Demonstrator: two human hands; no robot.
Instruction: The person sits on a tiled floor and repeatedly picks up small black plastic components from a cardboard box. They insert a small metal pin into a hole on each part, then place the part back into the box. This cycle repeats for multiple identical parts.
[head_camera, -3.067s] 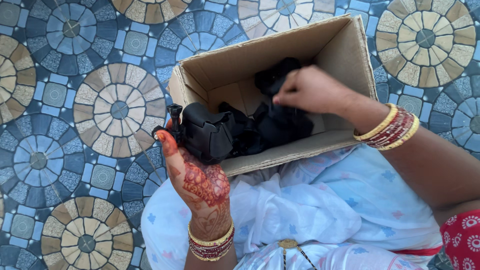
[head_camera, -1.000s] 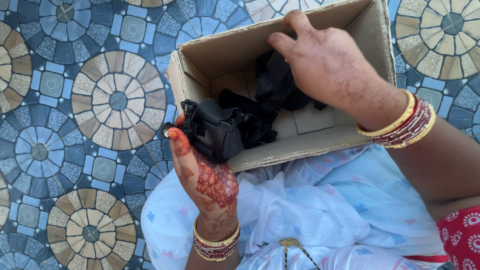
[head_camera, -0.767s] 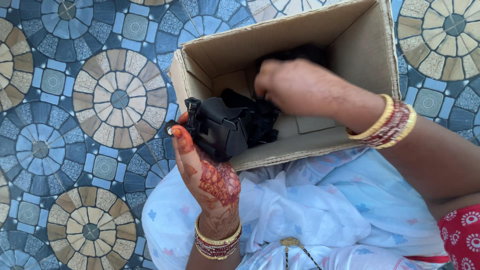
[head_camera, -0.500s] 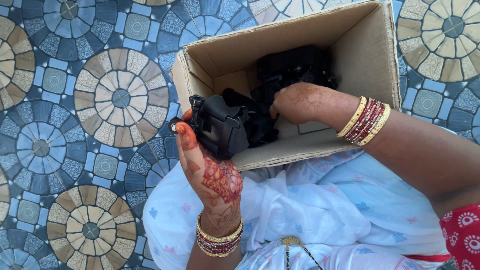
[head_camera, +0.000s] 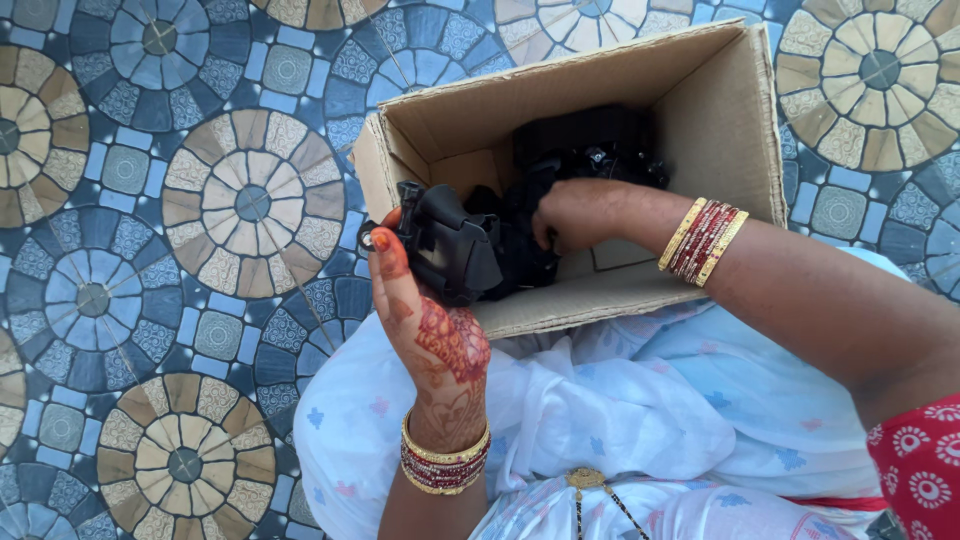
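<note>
My left hand (head_camera: 432, 318), marked with henna, grips a black plastic part (head_camera: 448, 245) at the near left corner of an open cardboard box (head_camera: 730, 130). My right hand (head_camera: 580, 212) reaches into the box from the right, its fingers curled on the dark pieces (head_camera: 590, 150) lying inside. I cannot tell exactly what the fingertips pinch. More black parts fill the back of the box.
The box rests against my lap, which is covered in pale blue patterned cloth (head_camera: 620, 410). Around it lies a floor of round mosaic tiles (head_camera: 250, 205) in blue, brown and cream. Bangles ring both wrists.
My right hand has pulled back from deep in the box toward the near side, beside the black part in my left hand. The left hand has hardly moved.
</note>
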